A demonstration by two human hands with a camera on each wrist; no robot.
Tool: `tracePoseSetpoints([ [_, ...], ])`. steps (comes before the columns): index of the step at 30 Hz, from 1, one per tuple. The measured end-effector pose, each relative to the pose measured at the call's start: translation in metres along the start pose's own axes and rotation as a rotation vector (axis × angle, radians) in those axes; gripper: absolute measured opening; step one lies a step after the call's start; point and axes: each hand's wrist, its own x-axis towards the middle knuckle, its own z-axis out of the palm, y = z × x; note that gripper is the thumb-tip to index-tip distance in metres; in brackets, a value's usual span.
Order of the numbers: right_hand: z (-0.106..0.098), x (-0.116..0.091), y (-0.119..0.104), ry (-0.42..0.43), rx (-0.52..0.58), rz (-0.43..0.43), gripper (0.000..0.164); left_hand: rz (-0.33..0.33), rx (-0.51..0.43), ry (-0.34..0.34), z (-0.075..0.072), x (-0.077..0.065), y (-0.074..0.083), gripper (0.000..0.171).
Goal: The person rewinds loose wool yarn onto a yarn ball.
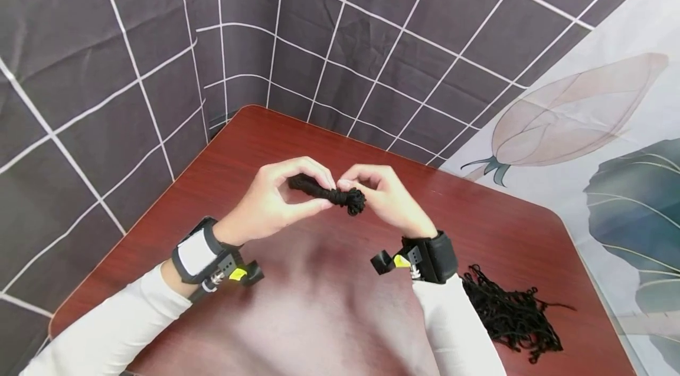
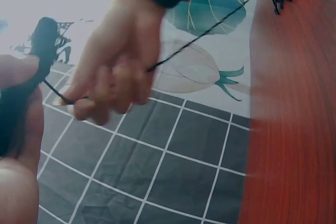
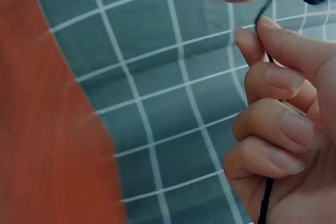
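My left hand point(image 1: 268, 202) grips a bundle of black cord point(image 1: 355, 201) between thumb and fingers; turns of cord wrap round it near its looped end. Just to the right, my right hand point(image 1: 395, 202) pinches a single black strand point(image 3: 265, 200) between thumb and forefinger. Its other fingers curl over the same strand in the right wrist view. From the bundle point(image 2: 44, 40), the strand runs through the right hand point(image 2: 118, 66) and on, taut, to a loose heap of black cord point(image 1: 512, 314) on the table. Part of the bundle is hidden by the left hand.
Both hands are above a red-brown table point(image 1: 212, 169). A dark grid-patterned cloth point(image 1: 340, 28) hangs behind and on the left. On the right stands a pale sheet point(image 1: 563, 110) printed with plants. Each wrist wears a black strap point(image 1: 438, 258) with a small camera.
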Motion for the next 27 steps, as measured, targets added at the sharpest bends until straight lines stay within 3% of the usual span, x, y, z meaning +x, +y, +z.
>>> tracePoseSetpoints([
  [2, 0.006, -0.007, 0.015, -0.030, 0.040, 0.008, 0.013, 0.002, 0.035, 0.045, 0.000, 0.001, 0.000, 0.024],
  [5, 0.015, -0.020, 0.023, -0.075, -0.011, -0.018, 0.019, -0.009, 0.105, 0.107, -0.001, 0.003, -0.001, 0.023],
  [10, 0.021, -0.030, -0.010, -0.067, -0.271, -0.152, 0.016, -0.040, 0.225, 0.129, -0.004, 0.002, -0.006, 0.022],
  [12, 0.018, -0.029, -0.026, -0.014, -0.373, -0.210, 0.012, -0.053, 0.244, 0.103, -0.004, 0.001, -0.006, 0.021],
  [15, 0.008, -0.023, -0.049, 0.057, -0.419, -0.258, 0.008, -0.068, 0.219, 0.039, -0.006, -0.001, -0.005, 0.019],
  [19, -0.003, -0.010, -0.061, 0.097, -0.329, -0.234, 0.006, -0.065, 0.125, -0.074, -0.006, -0.002, -0.002, 0.019],
  [22, -0.005, -0.001, -0.052, 0.080, -0.242, -0.162, 0.005, -0.042, 0.067, -0.127, -0.005, -0.002, 0.001, 0.020],
  [27, 0.003, 0.000, -0.021, 0.019, -0.073, -0.048, 0.008, -0.015, -0.021, -0.075, -0.002, 0.000, 0.004, 0.022],
])
